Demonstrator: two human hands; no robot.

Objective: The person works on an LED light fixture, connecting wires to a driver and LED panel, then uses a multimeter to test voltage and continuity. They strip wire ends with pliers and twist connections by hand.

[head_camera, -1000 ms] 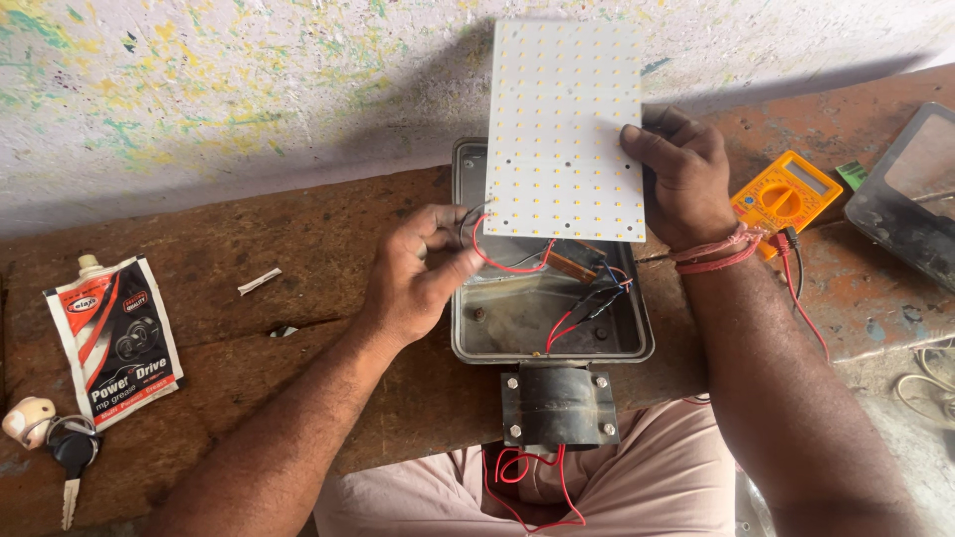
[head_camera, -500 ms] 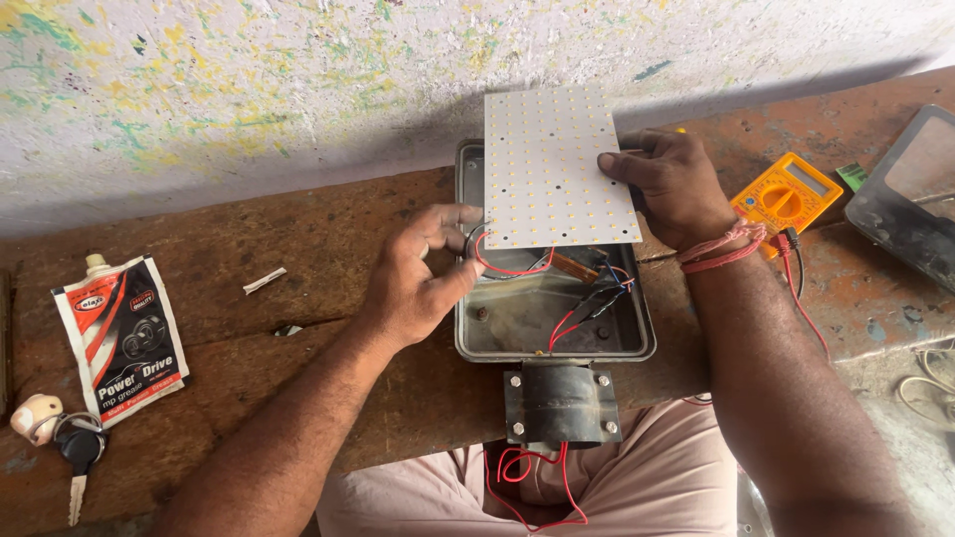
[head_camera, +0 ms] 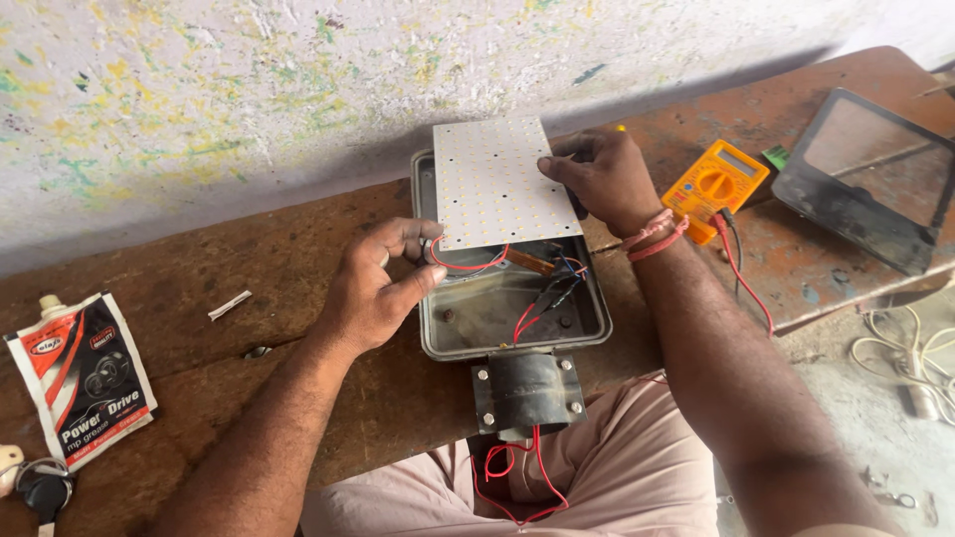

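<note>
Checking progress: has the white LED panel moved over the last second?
Yes. The white LED panel has come down toward the grey housing, its top edge nearer the rim.

The white LED board (head_camera: 502,181) hides the housing's (head_camera: 512,323) upper half; keys (head_camera: 35,489) are cut off.

A flat pouch (head_camera: 85,378) lies on the desk (head_camera: 298,268) at about eight o'clock in the view, well apart from the hands. It is roughly rectangular and tilted, with a small cream cap at its upper left corner. Its face is red, black and white, with a printed label and a picture of dark round parts.

At about two o'clock an orange-yellow meter (head_camera: 714,187) lies on the desk; its small grey rectangular screen (head_camera: 738,162) sits at the upper end, above a round dial. Whether the screen shows anything cannot be made out.
</note>
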